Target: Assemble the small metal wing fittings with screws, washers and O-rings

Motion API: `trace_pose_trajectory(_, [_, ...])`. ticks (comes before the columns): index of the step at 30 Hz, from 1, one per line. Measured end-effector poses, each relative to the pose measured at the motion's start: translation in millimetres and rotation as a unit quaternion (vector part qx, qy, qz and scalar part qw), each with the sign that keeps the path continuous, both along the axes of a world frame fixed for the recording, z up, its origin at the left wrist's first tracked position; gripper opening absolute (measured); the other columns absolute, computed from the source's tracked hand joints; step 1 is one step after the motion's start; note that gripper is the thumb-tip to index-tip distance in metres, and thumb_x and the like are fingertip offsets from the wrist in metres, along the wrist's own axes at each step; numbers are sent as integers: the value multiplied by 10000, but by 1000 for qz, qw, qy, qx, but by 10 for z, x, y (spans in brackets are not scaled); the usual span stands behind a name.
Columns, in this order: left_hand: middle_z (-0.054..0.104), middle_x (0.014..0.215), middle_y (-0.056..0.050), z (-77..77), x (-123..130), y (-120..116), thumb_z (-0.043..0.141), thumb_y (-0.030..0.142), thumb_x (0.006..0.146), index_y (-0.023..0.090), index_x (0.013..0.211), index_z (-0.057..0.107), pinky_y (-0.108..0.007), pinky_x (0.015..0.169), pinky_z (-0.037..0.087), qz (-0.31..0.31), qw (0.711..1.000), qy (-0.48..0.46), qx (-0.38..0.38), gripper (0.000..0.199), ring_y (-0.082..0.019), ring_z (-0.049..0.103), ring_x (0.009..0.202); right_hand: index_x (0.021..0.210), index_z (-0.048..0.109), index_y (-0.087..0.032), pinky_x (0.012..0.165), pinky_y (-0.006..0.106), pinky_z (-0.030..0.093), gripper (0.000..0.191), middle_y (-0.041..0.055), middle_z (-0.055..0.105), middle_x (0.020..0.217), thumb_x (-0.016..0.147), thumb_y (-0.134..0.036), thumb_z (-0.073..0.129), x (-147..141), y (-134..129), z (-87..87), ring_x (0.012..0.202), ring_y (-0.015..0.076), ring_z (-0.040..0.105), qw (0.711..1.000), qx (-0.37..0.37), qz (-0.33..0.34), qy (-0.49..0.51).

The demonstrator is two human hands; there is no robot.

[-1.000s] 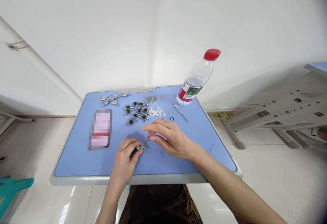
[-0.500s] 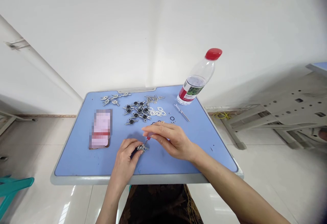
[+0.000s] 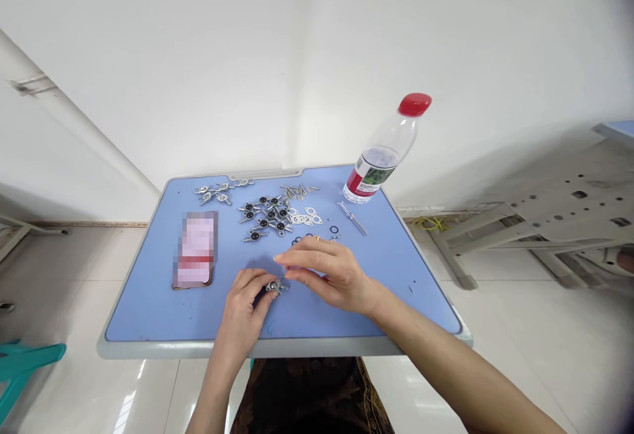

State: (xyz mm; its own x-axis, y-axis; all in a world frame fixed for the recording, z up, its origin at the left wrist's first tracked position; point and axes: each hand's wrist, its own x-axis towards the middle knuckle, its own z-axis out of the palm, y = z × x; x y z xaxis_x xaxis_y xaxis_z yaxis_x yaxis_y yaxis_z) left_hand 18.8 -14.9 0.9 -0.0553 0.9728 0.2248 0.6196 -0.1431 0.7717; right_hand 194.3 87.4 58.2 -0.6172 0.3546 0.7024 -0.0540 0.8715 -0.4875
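Note:
Near the front of the blue table, my left hand point(image 3: 247, 305) pinches a small metal fitting point(image 3: 276, 286) between thumb and fingers. My right hand point(image 3: 329, 270) is just above and to the right of it, thumb and fingers closed around a small screwdriver, mostly hidden, whose thin shaft points down at the fitting. Behind my hands lies a heap of metal fittings with black discs point(image 3: 271, 214). White gaskets point(image 3: 310, 215), screws point(image 3: 301, 191) and dark rubber rings point(image 3: 334, 230) lie to the right of the heap.
A phone point(image 3: 197, 250) lies at the left of the table point(image 3: 163, 318). More metal fittings point(image 3: 222, 187) are at the back left. A water bottle point(image 3: 375, 164) stands at the back right, with a metal rod-like tool point(image 3: 353, 218) in front of it.
The fingers of my right hand have shifted around the screwdriver, and its red part, visible before, is now hidden. My left hand and the fitting have stayed in place.

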Motion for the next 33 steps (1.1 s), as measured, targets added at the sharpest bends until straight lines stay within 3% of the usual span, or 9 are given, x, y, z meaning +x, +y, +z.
trace_pose_trajectory(3, [658, 1048, -52, -2, -2, -1, 581, 197, 885, 232, 1023, 685, -381, 898, 500, 0, 1000, 1, -5, 177, -198, 598, 989, 1182, 568, -184, 702, 265, 513, 240, 58, 654, 890, 946, -191, 523, 6, -6, 24, 781, 130, 595, 1000, 16, -9, -3])
trace_pose_trajectory(7, [661, 1055, -54, -4, -6, 0, 586, 195, 879, 234, 1031, 685, -386, 896, 503, -1, 1000, 0, 0, 185, -206, 599, 1001, 1260, 505, -168, 742, 272, 522, 300, 84, 672, 988, 977, -134, 413, 23, -2, 62, 849, 129, 616, 996, -39, 66, -37])
trace_pose_trajectory(13, [665, 1029, -48, 10, 0, -4, 585, 213, 880, 245, 1026, 692, -377, 869, 516, 7, 1000, 6, 4, 184, -201, 610, 969, 1021, 584, -189, 588, 220, 468, 125, 14, 637, 761, 915, -254, 596, -11, -14, -63, 643, 108, 569, 999, 4, -52, 8])
trace_pose_trajectory(15, [666, 1030, -48, 15, 3, -2, 582, 210, 880, 244, 1021, 692, -379, 873, 516, 8, 1000, 6, 5, 182, -201, 611, 970, 1122, 565, -198, 578, 223, 458, 190, 18, 632, 793, 940, -250, 548, -2, -13, -68, 644, 109, 562, 997, 37, -61, -17])
trace_pose_trajectory(17, [668, 1029, -49, 18, 5, 2, 586, 201, 876, 238, 1011, 692, -378, 875, 515, 7, 1000, 5, 6, 176, -202, 611, 969, 1274, 490, -196, 631, 239, 484, 303, 48, 640, 893, 975, -218, 452, 18, -8, -32, 733, 123, 588, 997, 43, -27, -60])
trace_pose_trajectory(21, [674, 1032, -49, 15, 2, 7, 602, 188, 865, 231, 1013, 692, -376, 879, 512, 4, 1000, 2, 6, 179, -205, 613, 976, 1429, 310, -173, 797, 293, 520, 455, 101, 636, 1053, 979, -107, 316, 36, -6, 38, 983, 147, 600, 994, -24, 71, -80])
trace_pose_trajectory(26, [662, 1050, -47, 6, 0, 3, 590, 198, 877, 245, 1035, 687, -376, 885, 510, 4, 1000, 2, -4, 192, -199, 605, 990, 1225, 512, -197, 630, 221, 497, 268, 24, 650, 835, 959, -166, 486, 12, -16, -14, 701, 105, 600, 999, -15, -10, -29])
trace_pose_trajectory(31, [665, 1016, -56, 9, 4, 5, 579, 223, 883, 235, 1014, 690, -386, 860, 519, 6, 1000, 4, 4, 172, -205, 607, 958, 1214, 498, -172, 681, 228, 521, 243, 37, 675, 847, 984, -225, 439, 19, -17, -7, 761, 110, 637, 997, -36, 24, -57])
trace_pose_trajectory(33, [667, 1020, -54, 9, 5, 5, 579, 223, 883, 237, 1012, 691, -385, 862, 519, 5, 1000, 5, 7, 172, -204, 608, 960, 1156, 531, -181, 675, 215, 518, 197, 24, 680, 819, 978, -233, 467, 1, -27, -26, 731, 101, 640, 998, -41, 8, -43])
